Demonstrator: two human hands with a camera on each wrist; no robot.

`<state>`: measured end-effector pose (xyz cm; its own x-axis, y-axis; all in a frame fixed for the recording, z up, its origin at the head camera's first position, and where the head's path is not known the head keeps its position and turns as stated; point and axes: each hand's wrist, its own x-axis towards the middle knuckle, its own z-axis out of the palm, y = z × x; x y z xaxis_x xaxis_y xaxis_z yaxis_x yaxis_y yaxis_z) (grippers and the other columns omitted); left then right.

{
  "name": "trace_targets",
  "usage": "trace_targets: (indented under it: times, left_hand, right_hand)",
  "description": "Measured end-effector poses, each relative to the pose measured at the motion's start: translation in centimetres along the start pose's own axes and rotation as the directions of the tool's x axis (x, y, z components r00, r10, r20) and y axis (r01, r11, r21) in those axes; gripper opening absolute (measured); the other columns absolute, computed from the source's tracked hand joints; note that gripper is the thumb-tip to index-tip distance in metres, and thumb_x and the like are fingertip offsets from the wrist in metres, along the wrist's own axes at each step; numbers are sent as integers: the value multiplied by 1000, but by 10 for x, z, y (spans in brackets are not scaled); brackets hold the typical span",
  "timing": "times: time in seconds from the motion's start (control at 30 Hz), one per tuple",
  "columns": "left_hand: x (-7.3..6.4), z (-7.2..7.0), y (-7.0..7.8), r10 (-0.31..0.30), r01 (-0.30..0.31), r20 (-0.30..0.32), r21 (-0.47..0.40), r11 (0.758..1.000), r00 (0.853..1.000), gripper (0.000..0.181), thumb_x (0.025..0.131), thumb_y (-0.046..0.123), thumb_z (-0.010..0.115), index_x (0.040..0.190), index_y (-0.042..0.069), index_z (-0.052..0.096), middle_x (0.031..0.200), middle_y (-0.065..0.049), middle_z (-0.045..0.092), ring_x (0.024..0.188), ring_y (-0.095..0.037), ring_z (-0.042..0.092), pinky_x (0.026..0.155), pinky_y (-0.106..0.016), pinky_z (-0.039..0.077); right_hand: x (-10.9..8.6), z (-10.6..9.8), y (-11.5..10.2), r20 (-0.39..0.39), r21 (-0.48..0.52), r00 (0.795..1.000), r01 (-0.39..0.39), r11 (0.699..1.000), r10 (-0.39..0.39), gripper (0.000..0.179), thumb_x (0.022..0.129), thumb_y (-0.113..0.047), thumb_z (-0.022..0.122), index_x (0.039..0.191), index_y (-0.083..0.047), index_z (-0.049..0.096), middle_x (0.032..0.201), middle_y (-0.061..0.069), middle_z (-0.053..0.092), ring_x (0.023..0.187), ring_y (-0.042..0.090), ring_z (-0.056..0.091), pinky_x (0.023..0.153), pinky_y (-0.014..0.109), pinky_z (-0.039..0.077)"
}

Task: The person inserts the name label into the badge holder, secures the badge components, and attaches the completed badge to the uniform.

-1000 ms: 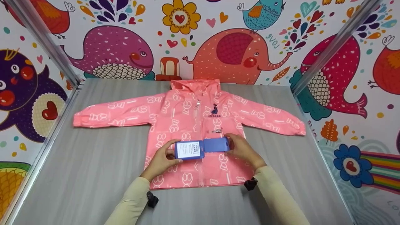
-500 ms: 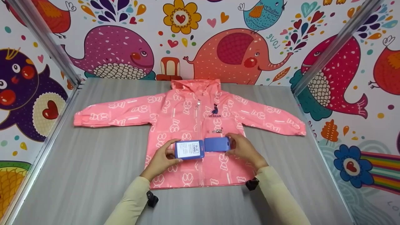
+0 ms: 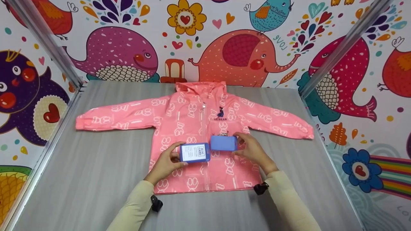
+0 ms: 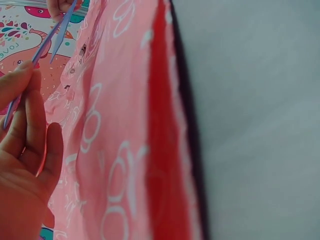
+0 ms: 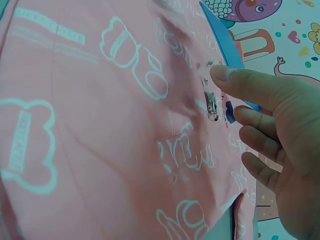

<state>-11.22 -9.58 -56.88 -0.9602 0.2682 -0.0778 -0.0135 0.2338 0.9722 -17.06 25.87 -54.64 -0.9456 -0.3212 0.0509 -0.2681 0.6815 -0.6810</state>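
In the head view my left hand (image 3: pixel 164 165) pinches a blue ID badge holder (image 3: pixel 182 160) by its left end. A white card (image 3: pixel 192 152) printed "CARD" shows on its face. Just to the right, my right hand (image 3: pixel 253 152) pinches a plain blue badge cover (image 3: pixel 223 143) by its right end, with a narrow gap between the two pieces. Both are held over a pink child's jacket (image 3: pixel 179 128) spread face up. Seen edge-on in the left wrist view, the badge holder (image 4: pixel 42 47) sits between thumb and fingers. A metal clip (image 5: pixel 211 105) lies on the jacket chest.
The jacket lies on a grey table (image 3: pixel 122 160), its sleeves stretched out to both sides. Metal frame posts (image 3: pixel 345 48) and cartoon-printed walls (image 3: pixel 179 48) enclose the back and sides. A zipper pull (image 3: pixel 204 105) sits near the collar.
My right hand has raised the badge cover slightly and tilted it, and its end slot no longer shows. The left hand and badge holder have barely moved.
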Motion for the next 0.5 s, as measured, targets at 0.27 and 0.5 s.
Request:
trace_targets:
  times: [0.27,0.5]
  left_hand:
    - [0,0,1,-1,1,-4,-9,1000,1000,81,77,7,82,147,19,44,80,-9,72,75,-16,63,74,-26,53]
    - [-1,0,0,-1,1,-5,2,1000,1000,82,77,8,82,148,19,43,82,-9,73,76,-16,64,74,-26,54]
  right_hand:
    - [-4,1,-6,-9,65,1000,6,998,-5,75,65,-3,88,133,-4,56,103,11,66,98,34,62,89,50,54]
    - [-10,4,-9,-17,74,1000,23,997,-22,76,65,-3,88,134,-4,56,105,12,66,97,31,62,89,48,53]
